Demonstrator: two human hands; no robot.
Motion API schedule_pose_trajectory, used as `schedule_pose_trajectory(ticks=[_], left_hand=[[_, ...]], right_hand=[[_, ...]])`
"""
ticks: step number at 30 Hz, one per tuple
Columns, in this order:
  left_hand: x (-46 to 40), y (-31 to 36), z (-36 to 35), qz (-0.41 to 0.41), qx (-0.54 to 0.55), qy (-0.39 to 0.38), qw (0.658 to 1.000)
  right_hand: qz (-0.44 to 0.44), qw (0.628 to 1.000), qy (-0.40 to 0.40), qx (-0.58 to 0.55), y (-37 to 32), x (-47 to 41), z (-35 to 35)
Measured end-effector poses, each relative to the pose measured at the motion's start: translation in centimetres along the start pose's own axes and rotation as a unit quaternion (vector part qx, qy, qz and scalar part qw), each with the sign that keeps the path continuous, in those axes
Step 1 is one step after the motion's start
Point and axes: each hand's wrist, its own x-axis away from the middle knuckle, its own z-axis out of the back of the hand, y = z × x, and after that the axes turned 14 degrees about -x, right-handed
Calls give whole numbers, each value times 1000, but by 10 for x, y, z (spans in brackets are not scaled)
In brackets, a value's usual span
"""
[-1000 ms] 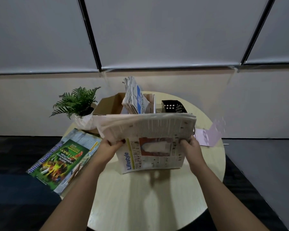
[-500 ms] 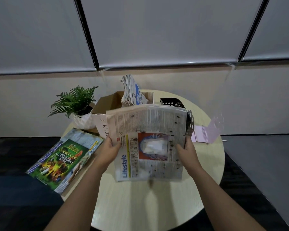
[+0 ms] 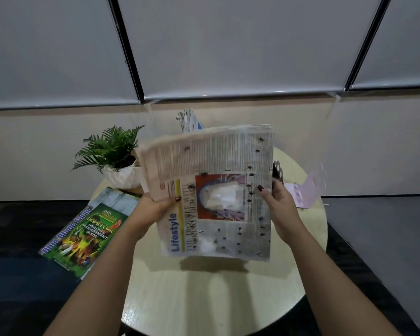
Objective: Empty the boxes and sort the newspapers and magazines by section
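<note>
I hold a folded newspaper (image 3: 218, 190) upright above the round table (image 3: 211, 294); its front page reads "Lifestyle" in blue. My left hand (image 3: 155, 204) grips its left edge with the thumb on the page. My right hand (image 3: 279, 202) grips the right edge, thumb on the front. Behind the paper, the top of more upright newspapers (image 3: 188, 120) shows; the cardboard box is hidden. A stack of magazines (image 3: 87, 229) with a green cover lies at the table's left edge.
A potted fern (image 3: 114, 154) in a white pot stands at the back left. A pale pink paper (image 3: 303, 192) lies at the right rim, next to a sliver of a black basket (image 3: 277, 168). Dark floor surrounds the table.
The newspaper has tipped from lying nearly flat to standing upright facing me and has risen, now hiding the box and basket. Both hands kept their grip.
</note>
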Motion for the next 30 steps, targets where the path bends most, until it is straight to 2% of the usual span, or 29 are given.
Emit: schedule_pose_trajectory(ticks=[2,3,5,7,9,11,13,14,17,20,26,30], left_hand=[[1,5,8,9,39,11,999],[2,7,11,6,54,12,998],[4,10,16,-5,97,23,995],[5,12,18,-9,113,42,993],[5,11,17,-8,93,63,994],[4,6,13,8,65,76,995],[3,0,8,22,62,83,994],[4,-1,7,20,66,85,994],[10,-5,9,-3,59,70,996],[17,-15,8,11,16,29,999],[29,-27,-2,25,30,51,998],[33,-34,4,32,34,38,998]], right_hand=[[-97,992,-32,-72,0,4,5],[-162,983,-58,-70,1,8,8],[-268,955,-127,-1,10,19,10],[-303,939,-158,29,24,26,7],[-274,951,-132,56,34,29,-3],[-199,962,-100,158,43,31,-12],[-132,954,-76,256,55,33,-14],[-115,955,-67,265,59,35,-13],[-107,978,-58,168,56,38,-8],[-81,995,11,53,39,31,-14],[-24,998,60,17,35,27,-27],[-57,996,62,8,47,39,-20]])
